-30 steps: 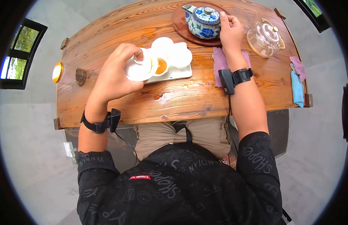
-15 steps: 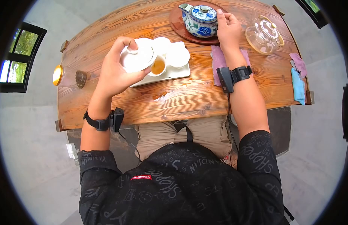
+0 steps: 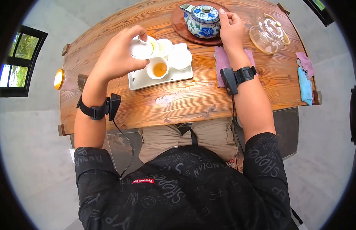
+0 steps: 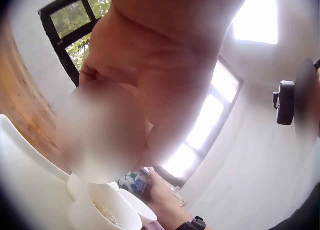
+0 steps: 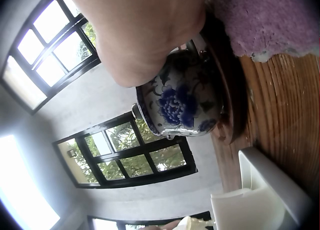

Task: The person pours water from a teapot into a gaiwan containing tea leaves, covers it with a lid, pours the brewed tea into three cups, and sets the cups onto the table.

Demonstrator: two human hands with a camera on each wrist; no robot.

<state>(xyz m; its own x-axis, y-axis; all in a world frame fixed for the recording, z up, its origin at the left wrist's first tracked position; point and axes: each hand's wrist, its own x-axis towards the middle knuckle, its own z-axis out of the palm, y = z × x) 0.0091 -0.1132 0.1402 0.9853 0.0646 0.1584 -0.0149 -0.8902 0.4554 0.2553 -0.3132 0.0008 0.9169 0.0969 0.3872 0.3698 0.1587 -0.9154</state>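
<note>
In the head view my left hand (image 3: 117, 53) grips a white lidded tea bowl (image 3: 140, 50), thumb and fingers around its rim and lid. The bowl tips rightward beside the rear white cup (image 3: 165, 45). Nearer me, a white cup (image 3: 150, 72) holds amber tea; another white cup (image 3: 180, 59) stands to its right. All are on or over a white tray (image 3: 136, 81). My right hand (image 3: 233, 32) pinches the handle of a blue-and-white flowered teapot (image 3: 203, 27), which sits lidded on a round brown plate (image 3: 178, 30). In the left wrist view the tea bowl (image 4: 102, 135) is blurred.
A purple cloth (image 3: 221, 65) lies under my right wrist. Right of it stand a clear glass teapot (image 3: 267, 38) and folded purple (image 3: 305, 64) and blue cloths (image 3: 305, 86). A gold-lidded jar (image 3: 59, 79) lies at left. A wet patch (image 3: 165, 99) shines before the tray.
My left hand levelled the tea bowl off the nearer tea-filled cup, moved it away from me, and tipped it again by the rear cup. My right hand stays on the flowered teapot's handle.
</note>
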